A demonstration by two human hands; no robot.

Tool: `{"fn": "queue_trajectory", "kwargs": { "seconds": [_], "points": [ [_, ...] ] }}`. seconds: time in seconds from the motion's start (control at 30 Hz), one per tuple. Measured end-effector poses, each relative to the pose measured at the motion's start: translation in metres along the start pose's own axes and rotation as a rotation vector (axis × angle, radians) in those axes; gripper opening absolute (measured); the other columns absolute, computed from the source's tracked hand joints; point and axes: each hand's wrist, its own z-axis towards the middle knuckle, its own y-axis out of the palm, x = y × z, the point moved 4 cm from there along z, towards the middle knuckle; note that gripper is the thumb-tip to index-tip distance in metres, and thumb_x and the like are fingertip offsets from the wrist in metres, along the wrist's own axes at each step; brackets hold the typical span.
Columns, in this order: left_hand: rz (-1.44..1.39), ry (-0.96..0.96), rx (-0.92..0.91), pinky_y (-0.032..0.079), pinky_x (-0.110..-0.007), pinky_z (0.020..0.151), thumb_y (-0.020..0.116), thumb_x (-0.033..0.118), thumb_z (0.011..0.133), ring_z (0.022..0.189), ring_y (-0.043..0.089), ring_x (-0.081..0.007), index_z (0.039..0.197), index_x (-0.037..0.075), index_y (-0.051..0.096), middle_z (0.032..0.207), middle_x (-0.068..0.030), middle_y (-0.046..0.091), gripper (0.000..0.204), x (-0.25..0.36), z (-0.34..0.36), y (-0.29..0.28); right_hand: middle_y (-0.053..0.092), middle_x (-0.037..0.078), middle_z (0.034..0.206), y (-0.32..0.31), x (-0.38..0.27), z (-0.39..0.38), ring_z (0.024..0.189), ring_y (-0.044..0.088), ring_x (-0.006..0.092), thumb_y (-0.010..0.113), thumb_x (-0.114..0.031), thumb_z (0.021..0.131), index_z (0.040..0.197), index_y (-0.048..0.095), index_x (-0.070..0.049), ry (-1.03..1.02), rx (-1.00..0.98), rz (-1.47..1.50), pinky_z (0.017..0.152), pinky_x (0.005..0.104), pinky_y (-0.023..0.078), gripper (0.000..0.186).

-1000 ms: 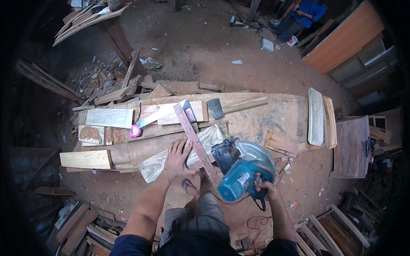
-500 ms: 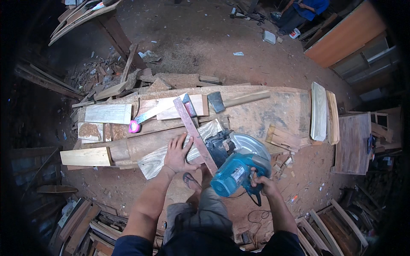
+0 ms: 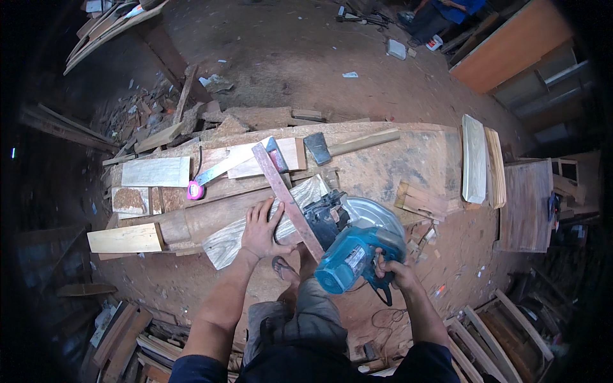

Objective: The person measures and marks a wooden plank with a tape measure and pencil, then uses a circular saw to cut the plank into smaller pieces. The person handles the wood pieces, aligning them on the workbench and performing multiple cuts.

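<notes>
One teal, silver-guarded saw [image 3: 345, 263]; right grip [image 3: 397, 273] clasps handle [image 3: 381, 281], left grip [image 3: 259, 232] spread on streaked board [image 3: 223, 245].

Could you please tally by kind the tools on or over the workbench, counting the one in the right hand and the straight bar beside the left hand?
Circular saw: 1
Reddish straight bar: 1
Square with silver blade: 1
Pink tape measure: 1
Wooden-handled tool with dark head: 1
Total: 5

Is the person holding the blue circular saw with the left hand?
No, the right hand grips the handle of the blue circular saw, while the left hand lies spread on the grained board.
</notes>
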Motion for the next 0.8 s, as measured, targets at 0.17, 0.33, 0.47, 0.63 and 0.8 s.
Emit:
{"fn": "queue_trajectory", "kwargs": {
  "seconds": [0.17,0.33,0.47,0.63,0.8],
  "points": [
    [0.0,0.006,0.006,0.024,-0.062,0.12,0.084,0.07,0.056,0.145,0.034,-0.0465,0.163,0.016,0.037,0.159,-0.0235,0.036,0.13,-0.0001,-0.0005,-0.0013,0.061,0.009,0.077,-0.0029,0.0029,0.0012,0.061,0.058,0.0193,0.064,0.004,0.076,0.112,0.059,0.005,0.004,-0.023,-0.001,0.06,0.0347,0.049,0.036],
    [0.001,-0.017,-0.02,0.025,-0.062,0.119,0.084,0.071,0.056,0.145,0.034,-0.0477,0.163,0.016,0.037,0.159,-0.0245,0.036,0.129,0.0003,-0.0003,0.0017,0.061,0.009,0.078,-0.0063,0.0051,0.0024,0.062,0.058,0.0199,0.065,0.005,0.076,0.108,0.059,0.003,0.0,-0.061,0.01,0.06,0.0355,0.049,0.033],
    [0.003,0.016,0.02,0.025,-0.063,0.119,0.084,0.07,0.056,0.144,0.034,-0.0478,0.163,0.014,0.036,0.158,-0.0243,0.036,0.13,-0.0016,-0.0004,0.0031,0.06,0.01,0.079,-0.004,0.0037,0.002,0.062,0.057,0.0208,0.064,0.006,0.075,0.107,0.059,0.003,0.02,-0.04,0.031,0.06,0.0361,0.049,0.033],
    [0.02,0.03,0.027,0.025,-0.064,0.119,0.085,0.07,0.056,0.144,0.034,-0.0477,0.163,0.013,0.037,0.158,-0.0243,0.036,0.13,-0.0001,0.0013,0.0024,0.06,0.01,0.079,-0.0039,0.0024,0.0037,0.061,0.057,0.0213,0.063,0.007,0.075,0.108,0.059,0.002,0.019,-0.04,0.037,0.06,0.0368,0.048,0.034],
    [0.0,0.028,0.022,0.025,-0.063,0.119,0.084,0.07,0.056,0.145,0.034,-0.0475,0.163,0.013,0.037,0.158,-0.0241,0.036,0.13,-0.0008,0.0013,0.0011,0.06,0.009,0.077,-0.0017,0.0017,0.0072,0.062,0.057,0.0214,0.064,0.006,0.076,0.11,0.058,0.002,0.043,-0.017,0.018,0.061,0.0366,0.049,0.034]
  ]
}}
